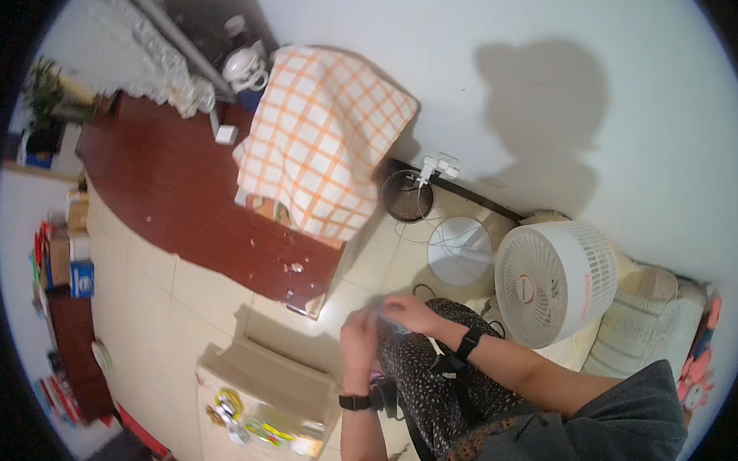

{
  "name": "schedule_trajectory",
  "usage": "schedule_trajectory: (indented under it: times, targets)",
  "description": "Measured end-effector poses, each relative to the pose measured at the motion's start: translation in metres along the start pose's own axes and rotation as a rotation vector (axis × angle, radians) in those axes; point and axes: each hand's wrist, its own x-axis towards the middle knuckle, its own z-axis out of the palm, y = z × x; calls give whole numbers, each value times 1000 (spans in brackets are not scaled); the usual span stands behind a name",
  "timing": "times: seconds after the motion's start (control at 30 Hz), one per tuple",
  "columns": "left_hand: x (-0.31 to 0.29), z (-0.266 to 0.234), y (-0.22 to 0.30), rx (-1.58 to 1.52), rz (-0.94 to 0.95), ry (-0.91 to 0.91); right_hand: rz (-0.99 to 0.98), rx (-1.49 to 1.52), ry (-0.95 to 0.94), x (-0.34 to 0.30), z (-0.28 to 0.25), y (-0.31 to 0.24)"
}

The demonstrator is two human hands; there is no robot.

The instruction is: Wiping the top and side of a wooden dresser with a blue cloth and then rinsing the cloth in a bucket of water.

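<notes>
My left hand [358, 340] and my right hand [414, 313] meet in front of my lap, fingertips close together. Between them is a small, thin, see-through bluish thing [396, 325], perhaps plastic film; it is too blurred to name. The fingers of both hands are pinched on it. Black bands circle both wrists. Below the hands lies my dark speckled clothing [425, 375] over the knees.
To the right stands a white fan [544, 285] on a round base. A red-brown table [195, 213] carries an orange-checked cloth [324, 133]. A dark bin [407, 200] and cables lie by the wall. A pale low cabinet [227, 373] holds small packets.
</notes>
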Motion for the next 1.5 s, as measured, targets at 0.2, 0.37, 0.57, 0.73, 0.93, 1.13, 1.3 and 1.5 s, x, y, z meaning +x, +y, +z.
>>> schedule_trajectory:
  times: [0.2, 0.37, 0.57, 0.73, 0.93, 1.13, 1.3, 1.5]
  targets:
    - [-10, 46, -41, 63, 87, -68, 38, 112, 130, -11, 1, 82]
    - [-8, 46, -47, 76, 97, -1, -59, -31, 166, -4, 5, 71]
    - [-30, 46, -70, -78, 72, 18, -232, -142, 145, 3, 3, 94]
    - [-37, 61, -77, -150, 103, 20, -271, -257, 80, 6, -14, 95]
    - [-22, 74, -69, -116, 119, -72, -288, -400, 16, 21, -44, 99]
    - [29, 91, -93, 180, 441, 183, -525, -289, 15, 81, -49, 121]
    - [68, 105, -106, 503, 551, 219, -528, -139, 129, 130, -47, 152]
    - [71, 95, -133, 697, 889, 332, -821, 251, 195, 168, 8, 188]
